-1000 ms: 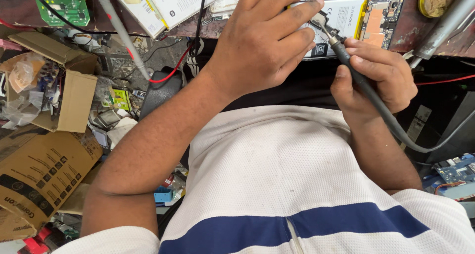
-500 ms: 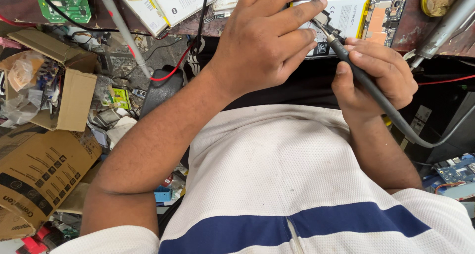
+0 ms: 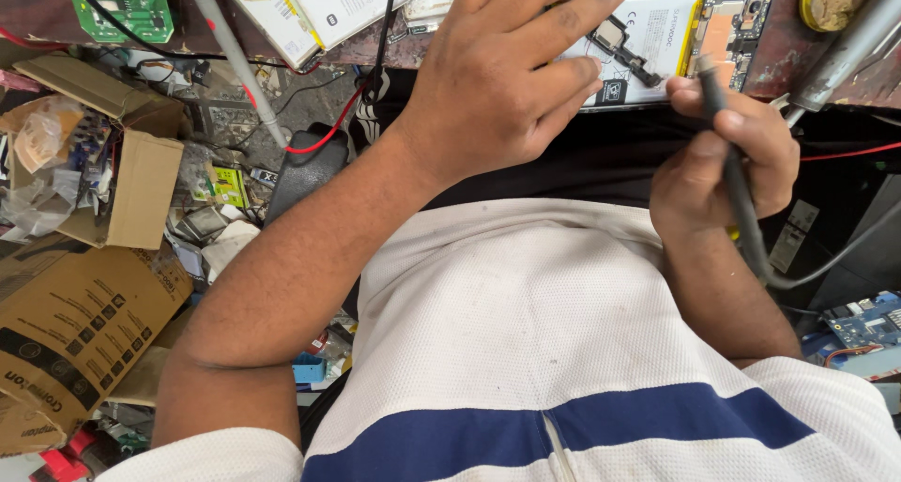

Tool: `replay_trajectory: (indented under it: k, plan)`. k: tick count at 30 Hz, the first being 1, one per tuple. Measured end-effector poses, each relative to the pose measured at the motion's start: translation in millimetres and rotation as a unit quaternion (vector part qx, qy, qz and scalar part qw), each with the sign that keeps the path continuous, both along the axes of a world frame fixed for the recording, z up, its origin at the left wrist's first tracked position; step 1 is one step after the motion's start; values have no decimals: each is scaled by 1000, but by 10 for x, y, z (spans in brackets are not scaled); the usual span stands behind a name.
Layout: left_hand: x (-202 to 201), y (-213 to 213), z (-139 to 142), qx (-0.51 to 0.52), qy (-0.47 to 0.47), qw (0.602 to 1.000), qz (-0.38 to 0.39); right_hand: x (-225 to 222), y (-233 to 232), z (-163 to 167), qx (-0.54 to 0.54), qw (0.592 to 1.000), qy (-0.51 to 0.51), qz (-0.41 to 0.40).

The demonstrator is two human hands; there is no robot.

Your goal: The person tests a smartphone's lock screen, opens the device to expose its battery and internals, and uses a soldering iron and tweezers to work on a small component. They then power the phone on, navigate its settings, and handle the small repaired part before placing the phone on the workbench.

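1. Your left hand [image 3: 497,78] covers the left part of the opened phone [image 3: 676,41], so whatever lies under your palm stays hidden.
2. The phone's upper end is cut off by the top edge of the picture.
3. The tip of the dark cabled tool [image 3: 727,153] in your right hand [image 3: 718,158] meets the phone just beside your fingers [image 3: 694,92]; whether it touches the board is too small to tell.
4. The tool's cable runs off the right edge.
5. The green circuit board [image 3: 122,3] at top left is cropped by the top edge.
6. The cardboard box [image 3: 66,341] at lower left is cut by the left edge.
7. Your torso hides the table's near edge.
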State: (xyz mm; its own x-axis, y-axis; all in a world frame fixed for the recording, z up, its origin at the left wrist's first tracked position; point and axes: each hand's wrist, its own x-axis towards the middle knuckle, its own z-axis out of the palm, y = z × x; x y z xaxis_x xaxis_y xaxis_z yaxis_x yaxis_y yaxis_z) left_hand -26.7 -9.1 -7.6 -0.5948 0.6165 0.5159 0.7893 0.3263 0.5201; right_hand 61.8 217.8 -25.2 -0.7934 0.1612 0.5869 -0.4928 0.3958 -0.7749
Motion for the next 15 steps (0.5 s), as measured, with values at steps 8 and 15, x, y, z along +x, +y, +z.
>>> replay_trajectory:
  k: [8, 15]
  plan:
    - [-33, -6, -45, 7, 31, 999, 6, -197, 22, 164, 220, 975, 23, 20]
    - [-73, -28, -39, -2, 32, 999, -12, -229, 57, 140, 194, 980, -18, 26]
